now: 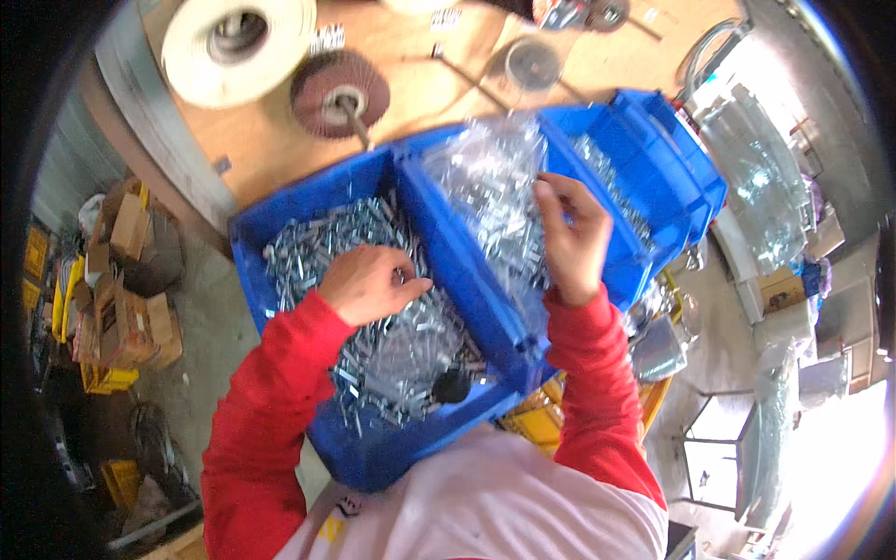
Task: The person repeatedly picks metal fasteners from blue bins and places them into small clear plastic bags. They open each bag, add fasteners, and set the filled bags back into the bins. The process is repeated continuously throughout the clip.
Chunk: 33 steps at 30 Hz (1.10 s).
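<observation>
Wooden boarding [420, 98] backs blue bins [378, 459] beneath left hand [366, 283] and right hand [577, 241].

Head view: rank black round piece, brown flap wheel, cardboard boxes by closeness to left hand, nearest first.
From the left hand:
1. Black round piece: lower right, inside the left blue bin.
2. Brown flap wheel: above, by the wooden board.
3. Cardboard boxes: far left.

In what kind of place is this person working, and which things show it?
Probably a workshop or hardware storeroom: blue bins hold many small metal parts, a brown wheel-like disc sits on a rod at the wooden board, and cardboard boxes are piled at the left.
</observation>
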Tool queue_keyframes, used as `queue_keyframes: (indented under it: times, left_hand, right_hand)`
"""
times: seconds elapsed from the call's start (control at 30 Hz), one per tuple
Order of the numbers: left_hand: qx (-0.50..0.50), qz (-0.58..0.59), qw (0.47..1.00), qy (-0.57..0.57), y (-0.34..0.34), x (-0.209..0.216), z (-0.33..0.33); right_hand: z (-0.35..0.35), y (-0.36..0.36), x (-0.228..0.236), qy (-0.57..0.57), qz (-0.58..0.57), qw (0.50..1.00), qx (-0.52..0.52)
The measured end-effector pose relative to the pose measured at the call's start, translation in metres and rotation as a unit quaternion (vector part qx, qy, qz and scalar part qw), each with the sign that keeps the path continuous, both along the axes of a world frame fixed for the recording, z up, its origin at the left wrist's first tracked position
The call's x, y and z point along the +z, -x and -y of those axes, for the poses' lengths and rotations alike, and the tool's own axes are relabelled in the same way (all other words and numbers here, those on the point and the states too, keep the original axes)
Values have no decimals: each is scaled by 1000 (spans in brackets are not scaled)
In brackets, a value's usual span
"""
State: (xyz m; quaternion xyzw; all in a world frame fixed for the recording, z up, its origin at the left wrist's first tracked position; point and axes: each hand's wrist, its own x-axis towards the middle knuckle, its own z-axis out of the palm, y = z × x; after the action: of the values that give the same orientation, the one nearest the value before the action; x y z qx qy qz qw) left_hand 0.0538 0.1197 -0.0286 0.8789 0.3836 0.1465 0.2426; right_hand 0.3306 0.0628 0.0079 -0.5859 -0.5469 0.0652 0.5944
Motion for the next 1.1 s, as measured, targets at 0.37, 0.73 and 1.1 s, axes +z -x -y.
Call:
queue_keyframes:
  times: [0.37,0.73,1.1]
  left_hand:
    - [-206,-9,978,21,-19,-6,12]
    - [-153,275,883,348,36,39,63]
    - [100,408,816,398,71,20,119]
  right_hand:
    - [150,96,-28,24,37,996,72]
    - [137,125,-23,132,-218,965,59]
    - [120,134,-40,-36,-381,924,18]
